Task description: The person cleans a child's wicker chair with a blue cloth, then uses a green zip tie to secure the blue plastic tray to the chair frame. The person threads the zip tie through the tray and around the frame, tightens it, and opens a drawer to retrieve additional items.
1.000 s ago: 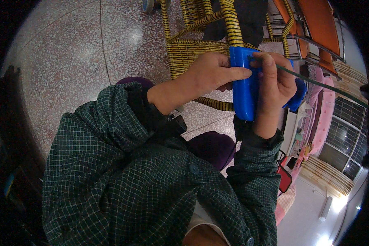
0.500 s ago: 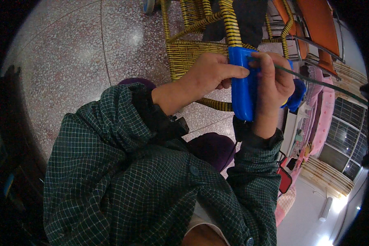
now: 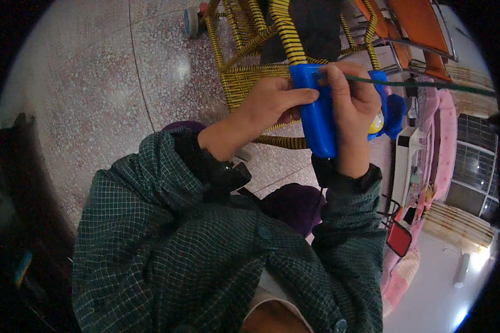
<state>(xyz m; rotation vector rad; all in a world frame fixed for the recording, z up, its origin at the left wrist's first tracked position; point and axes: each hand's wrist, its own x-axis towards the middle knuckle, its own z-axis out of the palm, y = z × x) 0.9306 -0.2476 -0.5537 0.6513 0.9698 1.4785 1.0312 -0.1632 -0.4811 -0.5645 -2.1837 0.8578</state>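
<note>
The dark green jacket has pale checks, round buttons — and black cuffs

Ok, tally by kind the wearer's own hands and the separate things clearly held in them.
Hands: 2 (left hand, right hand)
Blue plastic piece: 1
Green strip: 1
Total: 4

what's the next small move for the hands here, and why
Probably nudge the green strand gently toward the blue plastic piece with the right hand, because that hand seems to pinch the strand close to the piece, while the left hand steadies the piece by its left edge. Whether the strand enters it is hidden.
</note>
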